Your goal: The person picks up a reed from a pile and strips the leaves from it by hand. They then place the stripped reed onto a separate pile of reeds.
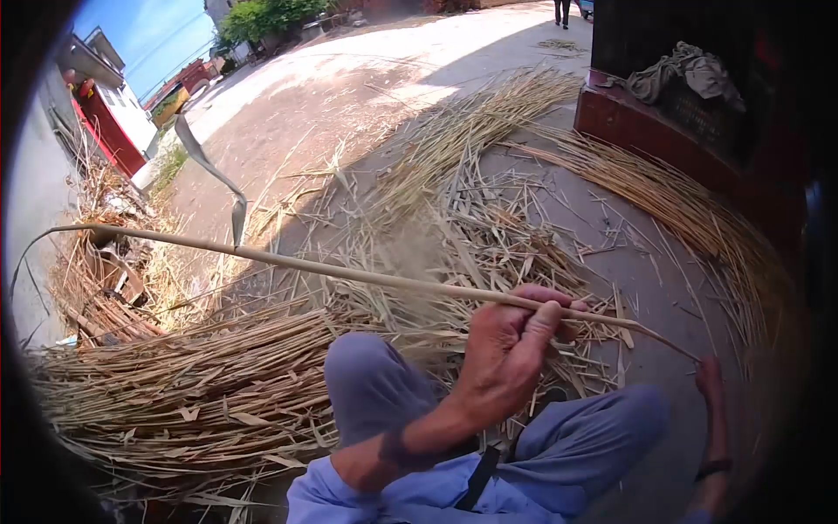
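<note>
A long dry stalk [367, 275] runs from the left side of the view across to the right, with one dried leaf [209, 170] sticking up from it. My left hand [511, 354] is closed around the stalk right of the middle, thumb pressed along it. My right hand [710, 377] is at the thin bent end of the stalk on the right, its fingers together at the tip; it looks small and slightly blurred there. Beneath the stalk, broken stalk pieces and husks [515, 231] lie on the ground in front of my knees.
A thick pile of stalks [201, 397] lies left of my knees. Another bundle [497, 113] extends ahead, and more stalks [672, 196] line a dark red block [646, 131] with a cloth [685, 74] on it. A person [562, 12] is far off.
</note>
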A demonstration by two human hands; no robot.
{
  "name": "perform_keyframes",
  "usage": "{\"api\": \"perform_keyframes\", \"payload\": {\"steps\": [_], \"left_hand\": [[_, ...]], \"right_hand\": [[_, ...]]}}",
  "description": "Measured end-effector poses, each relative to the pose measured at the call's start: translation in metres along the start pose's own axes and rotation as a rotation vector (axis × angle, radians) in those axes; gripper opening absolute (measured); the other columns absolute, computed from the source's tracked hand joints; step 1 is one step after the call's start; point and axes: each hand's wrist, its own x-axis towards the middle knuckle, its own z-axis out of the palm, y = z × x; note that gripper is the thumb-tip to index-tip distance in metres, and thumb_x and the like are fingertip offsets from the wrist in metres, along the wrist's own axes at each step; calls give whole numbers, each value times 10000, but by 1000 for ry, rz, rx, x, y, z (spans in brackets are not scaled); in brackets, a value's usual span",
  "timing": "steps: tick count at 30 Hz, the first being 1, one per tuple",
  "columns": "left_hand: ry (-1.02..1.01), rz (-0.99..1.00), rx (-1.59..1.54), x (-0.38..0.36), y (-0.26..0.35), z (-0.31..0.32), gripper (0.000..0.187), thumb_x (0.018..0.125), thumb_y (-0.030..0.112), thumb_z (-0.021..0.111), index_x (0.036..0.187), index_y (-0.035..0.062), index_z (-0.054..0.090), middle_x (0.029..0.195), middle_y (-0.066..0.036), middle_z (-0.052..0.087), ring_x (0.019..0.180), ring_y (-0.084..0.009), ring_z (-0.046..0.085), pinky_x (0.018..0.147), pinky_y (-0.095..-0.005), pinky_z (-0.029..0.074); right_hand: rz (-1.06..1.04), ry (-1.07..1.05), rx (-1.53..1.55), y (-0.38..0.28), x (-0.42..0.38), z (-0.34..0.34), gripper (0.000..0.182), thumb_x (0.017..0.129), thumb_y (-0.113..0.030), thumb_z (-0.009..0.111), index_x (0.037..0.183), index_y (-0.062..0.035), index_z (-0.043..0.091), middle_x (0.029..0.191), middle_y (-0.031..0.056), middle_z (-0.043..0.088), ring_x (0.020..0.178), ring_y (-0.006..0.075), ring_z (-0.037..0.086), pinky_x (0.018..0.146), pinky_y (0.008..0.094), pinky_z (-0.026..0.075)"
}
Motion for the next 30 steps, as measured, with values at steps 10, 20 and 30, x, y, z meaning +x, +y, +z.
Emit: {"api": "perform_keyframes", "payload": {"steps": [10, 20, 30], "left_hand": [[428, -229, -292, 58, -126, -108, 285, 1034, 277, 523, 1035, 5, 610, 931, -108, 695, 822, -197, 700, 626, -313, 602], [171, -503, -499, 89, -191, -62, 216, 1026, 222, 541, 1122, 34, 589, 1057, -91, 679, 935, -208, 673, 732, -340, 597], [431, -406, -369, 84, -233, -63, 112, 957, 87, 641, 910, -9, 610, 859, -120, 701, 705, -173, 692, 555, -245, 585]], "right_hand": [[-348, 23, 40, -146, -19, -63, 227, 831, -69, 567, 1038, -60, 661, 797, 197, 653, 776, 418, 638, 665, 481, 494], [-499, -186, -66, -266, 27, -61, 97, 833, -55, 546, 929, -73, 540, 761, 171, 594, 760, 422, 594, 640, 508, 460], [-642, -366, 175, -428, 35, -12, 254, 834, -135, 659, 1046, -11, 595, 935, 178, 638, 874, 387, 631, 771, 456, 500]]}}
